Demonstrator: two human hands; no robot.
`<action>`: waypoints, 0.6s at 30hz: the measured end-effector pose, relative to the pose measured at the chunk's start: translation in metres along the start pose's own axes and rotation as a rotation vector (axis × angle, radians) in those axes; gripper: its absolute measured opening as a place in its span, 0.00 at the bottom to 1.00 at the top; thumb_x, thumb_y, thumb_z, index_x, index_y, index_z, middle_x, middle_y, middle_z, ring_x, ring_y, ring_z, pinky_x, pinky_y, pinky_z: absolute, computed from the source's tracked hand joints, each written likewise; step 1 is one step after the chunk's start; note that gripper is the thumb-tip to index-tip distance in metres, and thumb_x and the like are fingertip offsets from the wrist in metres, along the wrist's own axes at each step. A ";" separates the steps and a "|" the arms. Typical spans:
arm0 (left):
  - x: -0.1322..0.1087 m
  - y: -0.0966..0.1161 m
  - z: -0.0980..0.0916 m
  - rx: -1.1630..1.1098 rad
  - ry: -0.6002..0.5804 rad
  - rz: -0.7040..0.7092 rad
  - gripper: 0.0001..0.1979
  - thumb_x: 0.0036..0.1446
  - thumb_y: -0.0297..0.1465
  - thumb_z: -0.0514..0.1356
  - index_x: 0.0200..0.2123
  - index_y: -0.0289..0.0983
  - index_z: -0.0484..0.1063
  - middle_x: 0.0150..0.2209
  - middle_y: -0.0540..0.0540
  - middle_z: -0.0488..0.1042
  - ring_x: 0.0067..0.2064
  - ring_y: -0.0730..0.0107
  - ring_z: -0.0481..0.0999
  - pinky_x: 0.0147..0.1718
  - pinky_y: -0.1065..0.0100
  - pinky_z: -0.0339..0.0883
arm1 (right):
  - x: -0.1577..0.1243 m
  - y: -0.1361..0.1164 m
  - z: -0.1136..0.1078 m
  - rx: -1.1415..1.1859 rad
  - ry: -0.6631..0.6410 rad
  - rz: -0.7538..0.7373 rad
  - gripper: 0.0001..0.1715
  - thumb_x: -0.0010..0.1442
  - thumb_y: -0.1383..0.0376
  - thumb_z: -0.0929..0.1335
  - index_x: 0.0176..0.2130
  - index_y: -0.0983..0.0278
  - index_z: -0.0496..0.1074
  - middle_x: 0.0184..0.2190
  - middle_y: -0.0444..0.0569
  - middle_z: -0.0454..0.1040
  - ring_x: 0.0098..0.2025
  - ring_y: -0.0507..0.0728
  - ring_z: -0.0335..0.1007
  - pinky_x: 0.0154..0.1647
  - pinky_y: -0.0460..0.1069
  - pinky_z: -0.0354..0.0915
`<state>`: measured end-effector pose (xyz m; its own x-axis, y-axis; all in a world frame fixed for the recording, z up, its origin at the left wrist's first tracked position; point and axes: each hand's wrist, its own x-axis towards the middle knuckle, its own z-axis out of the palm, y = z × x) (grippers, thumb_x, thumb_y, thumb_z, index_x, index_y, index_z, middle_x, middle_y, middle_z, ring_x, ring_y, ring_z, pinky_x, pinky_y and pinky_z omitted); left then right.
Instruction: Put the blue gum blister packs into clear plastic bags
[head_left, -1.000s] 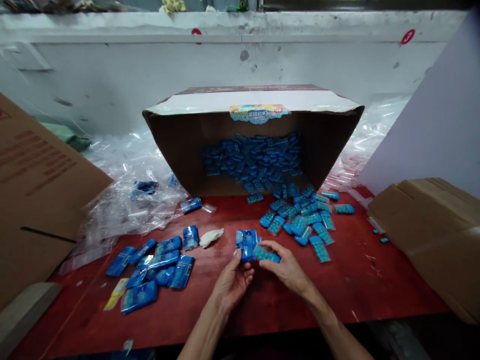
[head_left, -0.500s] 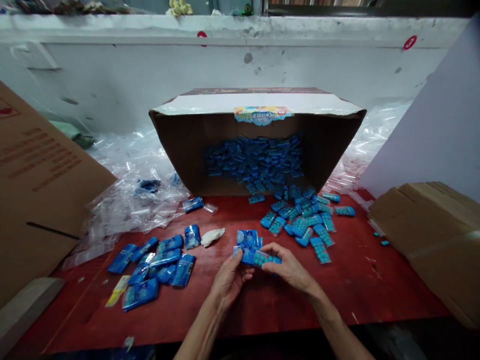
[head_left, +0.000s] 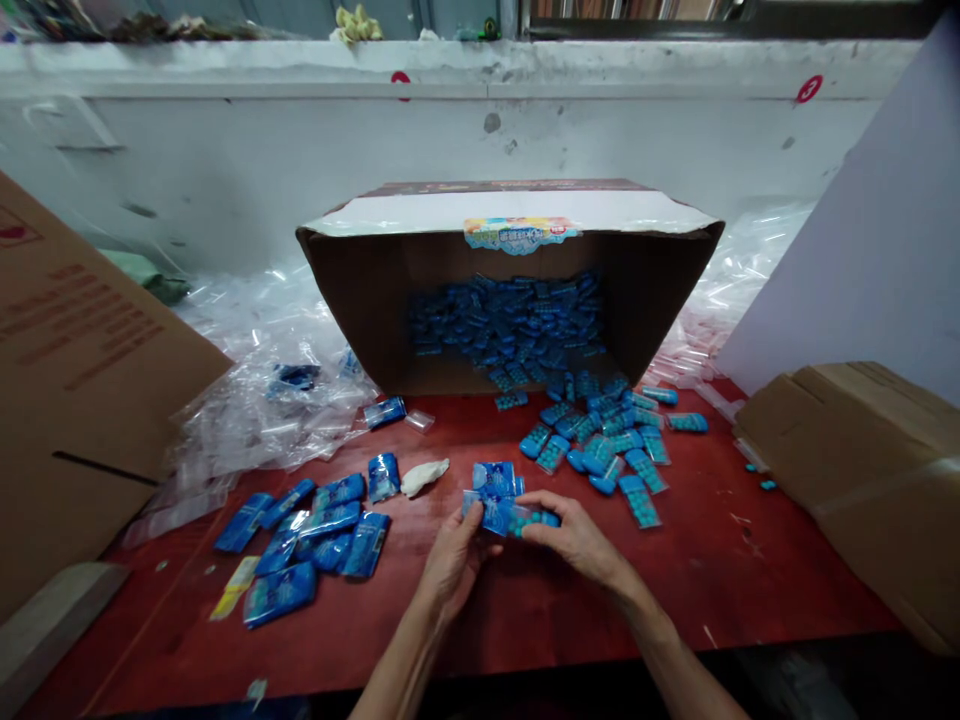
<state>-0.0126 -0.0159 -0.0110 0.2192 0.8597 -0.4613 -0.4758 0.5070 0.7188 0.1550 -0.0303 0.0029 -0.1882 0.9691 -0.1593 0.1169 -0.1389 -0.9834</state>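
My left hand point(head_left: 452, 560) pinches a small clear bag point(head_left: 491, 512) that shows blue through it, just above the red table point(head_left: 570, 600). My right hand point(head_left: 574, 535) grips a blue pill-shaped capsule point(head_left: 531, 519), its end pushed into the bag's mouth. Another filled blue bag point(head_left: 495, 478) lies right behind them. A heap of loose blue capsules point(head_left: 607, 445) spills from a cardboard box point(head_left: 360, 290) lying on its side at the back. Several filled blue bags point(head_left: 315, 535) lie in a pile to the left.
Crumpled clear plastic bags point(head_left: 255, 400) cover the back left. A flat carton point(head_left: 67, 370) leans at the left edge, and another carton point(head_left: 862, 460) sits at the right with a white board point(head_left: 870, 240) behind it. A white scrap point(head_left: 422, 476) and a yellow strip point(head_left: 234, 586) lie on the table.
My right hand has pushed the capsule leftward, deeper into the bag held by my left hand. Both hands have drawn closer together.
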 end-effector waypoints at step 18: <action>-0.004 -0.007 -0.004 -0.122 -0.032 -0.278 0.07 0.47 0.31 0.59 0.32 0.34 0.68 0.28 0.46 0.76 0.29 0.69 0.75 0.27 0.71 0.66 | -0.003 0.001 0.015 0.200 -0.032 -0.075 0.15 0.49 0.64 0.66 0.39 0.64 0.67 0.30 0.42 0.68 0.32 0.51 0.63 0.34 0.45 0.60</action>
<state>-0.0132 -0.0225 -0.0161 0.3808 0.6916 -0.6138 -0.4922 0.7136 0.4986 0.1413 -0.0359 0.0014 -0.2203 0.9717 -0.0849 -0.0933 -0.1077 -0.9898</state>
